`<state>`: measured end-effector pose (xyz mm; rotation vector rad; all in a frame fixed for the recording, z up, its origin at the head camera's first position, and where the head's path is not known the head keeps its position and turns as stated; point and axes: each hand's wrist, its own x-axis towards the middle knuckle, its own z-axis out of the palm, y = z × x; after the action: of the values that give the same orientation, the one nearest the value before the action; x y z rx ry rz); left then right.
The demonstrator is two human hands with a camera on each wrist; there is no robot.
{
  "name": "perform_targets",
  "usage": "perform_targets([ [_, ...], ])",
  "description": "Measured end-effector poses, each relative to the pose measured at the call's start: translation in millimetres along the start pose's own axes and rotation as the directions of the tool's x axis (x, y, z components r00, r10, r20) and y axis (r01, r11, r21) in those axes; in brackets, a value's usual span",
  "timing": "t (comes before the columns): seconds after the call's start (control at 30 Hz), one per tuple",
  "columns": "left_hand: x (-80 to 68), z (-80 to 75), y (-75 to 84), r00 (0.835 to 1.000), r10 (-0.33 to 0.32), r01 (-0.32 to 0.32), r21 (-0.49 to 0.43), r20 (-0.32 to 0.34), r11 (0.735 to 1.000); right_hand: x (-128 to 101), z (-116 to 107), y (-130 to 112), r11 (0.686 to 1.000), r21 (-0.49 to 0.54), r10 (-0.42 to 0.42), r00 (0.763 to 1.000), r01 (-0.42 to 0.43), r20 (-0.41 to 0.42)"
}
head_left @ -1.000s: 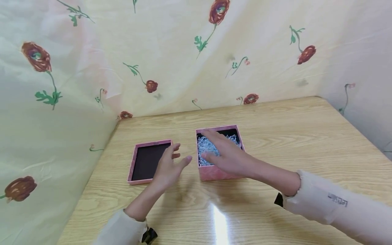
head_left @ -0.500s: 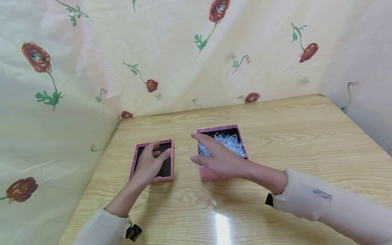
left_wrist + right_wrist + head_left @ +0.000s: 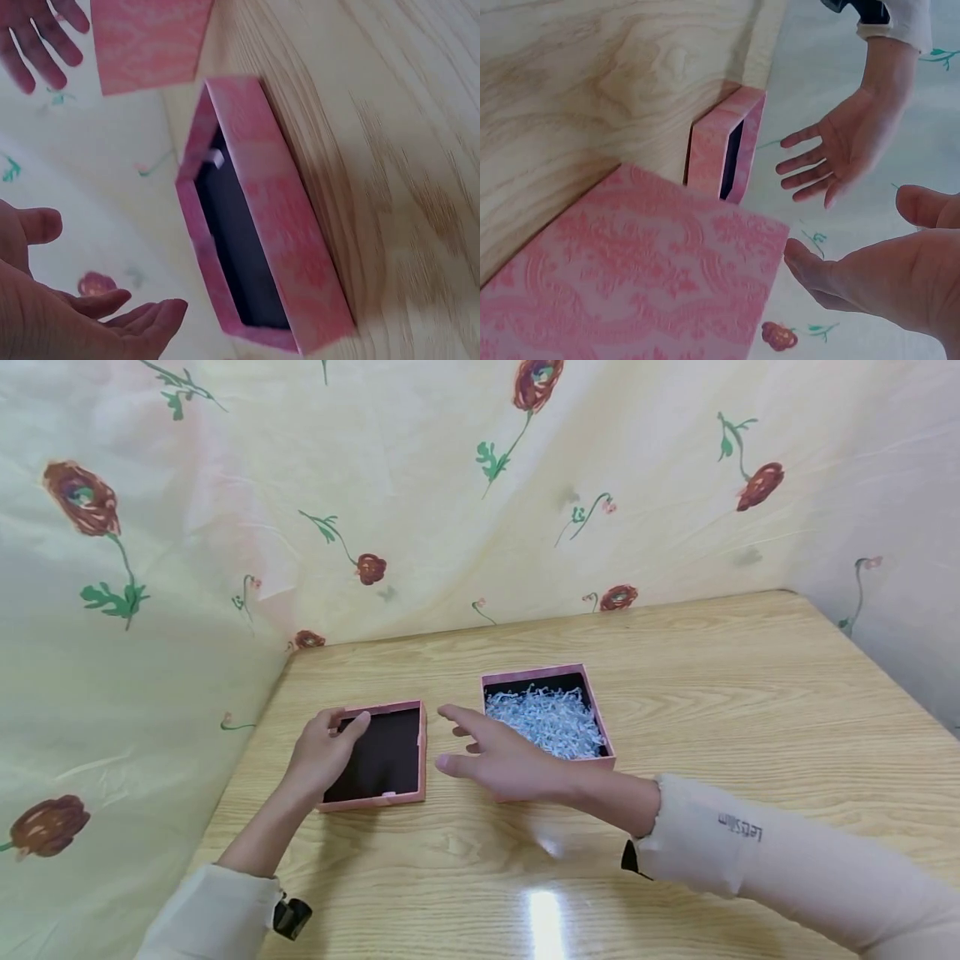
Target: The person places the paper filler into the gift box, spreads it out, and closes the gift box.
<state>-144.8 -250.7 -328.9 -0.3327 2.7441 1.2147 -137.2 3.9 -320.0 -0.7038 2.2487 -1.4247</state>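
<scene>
A pink box filled with white shredded paper stands mid-table. Left of it lies its pink lid, upside down with the dark inside showing. My left hand hovers open at the lid's left edge, fingers relaxed; the left wrist view shows a gap between the hand and the lid. My right hand is open with spread fingers, low over the table between lid and box, holding nothing. The right wrist view shows the box wall, the lid and the left hand.
The wooden table is enclosed at the back and both sides by a cream cloth with red flowers. Bare wood lies in front of the box and to its right. A light glare shows near the front edge.
My right hand has come out of the shredded paper and moved left toward the lid. My left hand has shifted from the lid's right side to its left edge.
</scene>
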Motion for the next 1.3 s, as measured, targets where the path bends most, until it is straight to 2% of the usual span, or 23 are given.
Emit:
perform_targets([
  [0.2, 7.3, -10.8, -15.0, 0.999, -0.043, 0.042, 0.108, 0.003, 0.993, 7, 18, -8, 0.998, 0.039, 0.041, 0.999, -0.041, 0.008],
  [0.47, 12.0, -15.3, -30.8, 0.995, -0.07, 0.051, 0.233, 0.077, 0.971, 27, 43, -7, 0.984, 0.082, 0.155, 0.988, -0.156, 0.01],
  [0.63, 12.5, -16.8, -35.3, 0.99, -0.098, 0.065, 0.298, 0.098, 0.952, 38, 55, -2, 0.967, 0.13, 0.222, 0.975, -0.219, -0.012],
  [0.7, 12.9, -17.3, -36.6, 0.989, -0.112, 0.075, 0.311, 0.102, 0.947, 41, 60, 1, 0.955, 0.17, 0.249, 0.968, -0.242, -0.019],
  [0.87, 15.4, -16.3, -41.1, 0.985, -0.14, 0.099, 0.328, 0.102, 0.939, 48, 72, 9, 0.928, 0.294, 0.252, 0.967, -0.23, -0.038],
  [1.07, 18.8, -14.1, -47.3, 0.985, -0.15, 0.111, 0.335, 0.091, 0.936, 53, 78, 15, 0.911, 0.354, 0.246, 0.968, -0.212, -0.052],
  [1.3, 21.0, -11.9, -51.9, 0.982, -0.158, 0.116, 0.329, 0.102, 0.937, 59, 81, 25, 0.844, 0.464, 0.292, 0.956, -0.269, 0.023],
])
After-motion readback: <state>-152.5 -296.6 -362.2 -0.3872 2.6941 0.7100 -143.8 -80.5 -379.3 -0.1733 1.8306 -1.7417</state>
